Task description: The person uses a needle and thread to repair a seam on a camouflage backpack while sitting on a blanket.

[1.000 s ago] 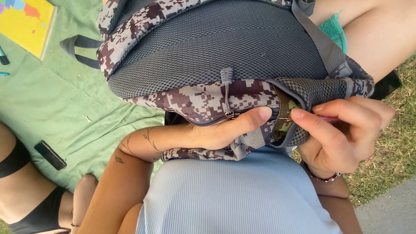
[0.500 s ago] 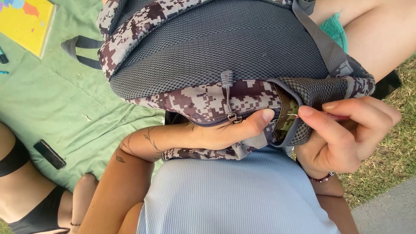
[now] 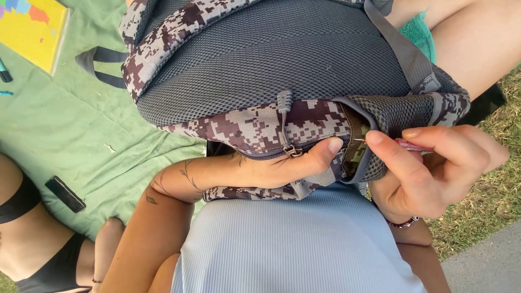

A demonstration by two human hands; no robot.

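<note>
A grey and maroon camouflage backpack [image 3: 260, 59] with a grey mesh back panel lies across my lap. My left hand [image 3: 271, 168] grips its lower edge, the thumb pressed beside the zipper pull [image 3: 290, 149] and the rim of the mesh side pocket [image 3: 401, 111]. My right hand [image 3: 439, 168] pinches a slim pink tool [image 3: 412, 145] between thumb and forefinger. Its thin metal tip touches the pocket rim close to my left thumb. My light blue ribbed top fills the bottom of the view.
A green blanket [image 3: 65, 141] lies to the left, with a yellow map board [image 3: 32, 27], pens [image 3: 4, 70] and a flat black device [image 3: 65, 193] on it. Another person [image 3: 27, 239] sits at lower left. Grass [image 3: 483, 211] and pavement [image 3: 488, 266] are at right.
My right forefinger has drawn back a little from the pocket rim, so the pink tool and its metal tip now show. My left hand has stayed put.
</note>
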